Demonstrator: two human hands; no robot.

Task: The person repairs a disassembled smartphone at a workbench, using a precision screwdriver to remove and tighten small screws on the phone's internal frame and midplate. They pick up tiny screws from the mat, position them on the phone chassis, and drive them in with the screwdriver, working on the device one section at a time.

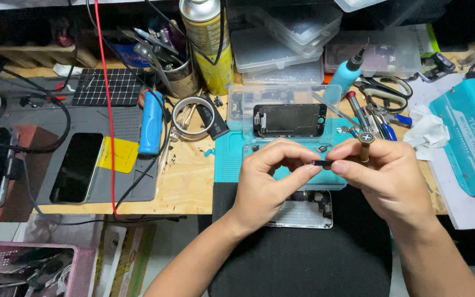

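We pinch a small dark phone part (322, 163) between our left hand (270, 181) and right hand (383, 176), which also grips a screwdriver (365, 144), above the opened phone body (303, 212) and teal mat (227, 159) on the surface (188, 184), judging careful fitting comes next.

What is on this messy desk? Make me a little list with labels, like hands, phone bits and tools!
Left hand: left hand pinches one end of a small dark part
Right hand: right hand pinches the other end and holds a screwdriver
Under the hands: opened phone body on a teal mat
Behind the hands: phone screen panel, lying flat
Left side: dark phone on a grey mat, blue tool
Back: yellow spray can, clear boxes
Right side: teal case, scissors
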